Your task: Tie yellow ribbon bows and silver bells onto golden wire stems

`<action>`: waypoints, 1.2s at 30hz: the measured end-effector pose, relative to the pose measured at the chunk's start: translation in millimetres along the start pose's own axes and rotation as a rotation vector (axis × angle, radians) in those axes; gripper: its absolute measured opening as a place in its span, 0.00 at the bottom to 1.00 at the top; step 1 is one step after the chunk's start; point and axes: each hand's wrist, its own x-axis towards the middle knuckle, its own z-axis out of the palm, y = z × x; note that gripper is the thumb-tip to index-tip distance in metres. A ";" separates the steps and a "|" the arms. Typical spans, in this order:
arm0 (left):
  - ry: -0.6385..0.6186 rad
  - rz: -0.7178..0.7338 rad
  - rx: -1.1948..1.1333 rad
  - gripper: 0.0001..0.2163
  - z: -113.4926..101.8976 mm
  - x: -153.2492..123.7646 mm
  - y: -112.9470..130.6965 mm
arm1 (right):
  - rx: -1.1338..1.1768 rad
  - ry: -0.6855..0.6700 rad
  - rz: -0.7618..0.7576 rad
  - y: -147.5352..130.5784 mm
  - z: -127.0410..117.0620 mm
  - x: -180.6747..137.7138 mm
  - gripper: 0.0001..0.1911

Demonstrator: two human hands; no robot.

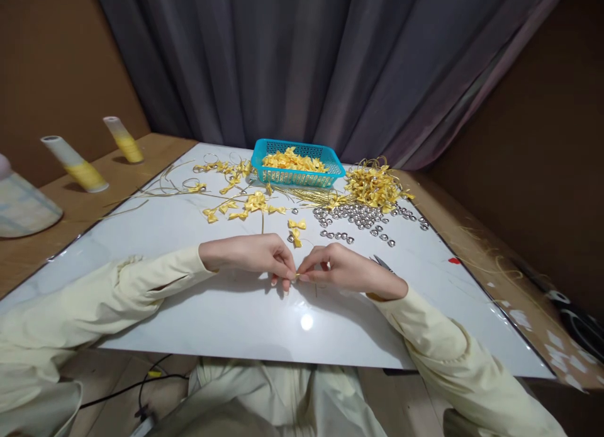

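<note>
My left hand (257, 255) and my right hand (342, 268) meet fingertip to fingertip over the white board (198, 311). Both are pinched on a small yellow ribbon piece (297, 275), of which only a sliver shows between the fingers. Just beyond my hands lie two small yellow ribbon bows (296, 230). A turquoise basket (297, 163) holding more yellow bows stands at the far edge. Scissors (382, 262) lie partly hidden behind my right hand.
Several silver bells (363, 220) are scattered at the right, behind them a heap of yellow ribbon pieces (375, 186). More bows and gold strands (226, 188) lie at the far left. Thread cones (78, 163) stand on the wooden table at the left. A grey curtain hangs behind.
</note>
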 end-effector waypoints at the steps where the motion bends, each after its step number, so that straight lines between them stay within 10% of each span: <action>1: 0.014 0.011 0.010 0.07 0.0 -0.1 0.2 | -0.019 0.029 -0.002 -0.1 0.0 0.2 0.11; 19: 0.368 0.141 0.131 0.10 -12.0 6.5 4.3 | -0.315 0.367 -0.138 3.7 -7.5 6.2 0.13; 24: 0.632 -0.027 0.249 0.16 -30.0 21.5 -3.7 | -0.388 0.380 -0.105 5.9 -33.6 4.6 0.12; 36: 0.690 0.110 0.410 0.10 -3.0 46.2 -26.9 | -0.113 -0.056 -0.011 -5.6 -72.9 -11.8 0.10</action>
